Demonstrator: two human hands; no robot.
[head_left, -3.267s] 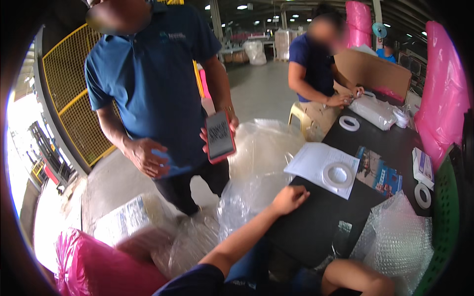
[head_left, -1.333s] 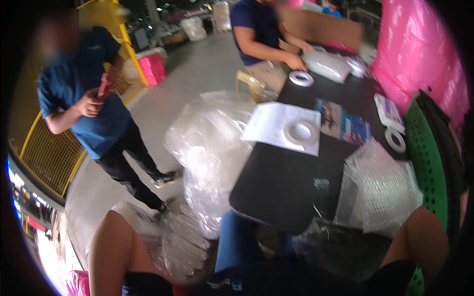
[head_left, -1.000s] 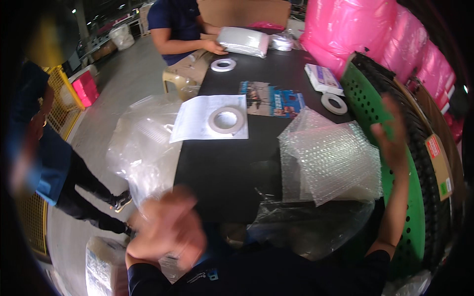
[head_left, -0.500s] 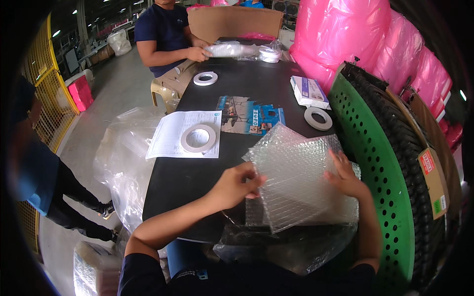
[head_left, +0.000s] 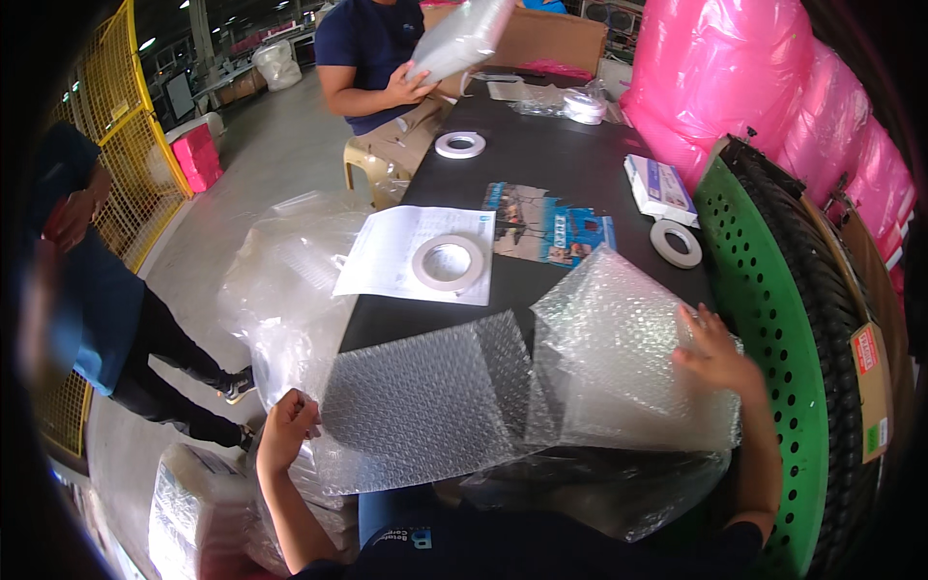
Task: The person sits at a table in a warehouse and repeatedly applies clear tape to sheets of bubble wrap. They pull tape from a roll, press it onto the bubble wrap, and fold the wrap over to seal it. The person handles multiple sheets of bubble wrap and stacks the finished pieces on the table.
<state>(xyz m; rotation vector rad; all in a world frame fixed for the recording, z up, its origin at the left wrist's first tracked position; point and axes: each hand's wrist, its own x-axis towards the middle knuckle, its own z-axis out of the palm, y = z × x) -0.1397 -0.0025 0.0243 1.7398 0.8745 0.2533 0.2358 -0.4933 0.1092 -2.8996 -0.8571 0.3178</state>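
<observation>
Spreading is the step in hand: my left hand pinches the near corner of a bubble wrap sheet, pulled flat on the counter below the tape roll. My right hand rests open-fingered on the bubble wrap pile. Next likely needs squaring the sheet. What lies under the pile is hidden.

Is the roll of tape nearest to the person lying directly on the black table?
No, the roll of tape lies on a white sheet of paper, which itself rests on the black table.
</observation>
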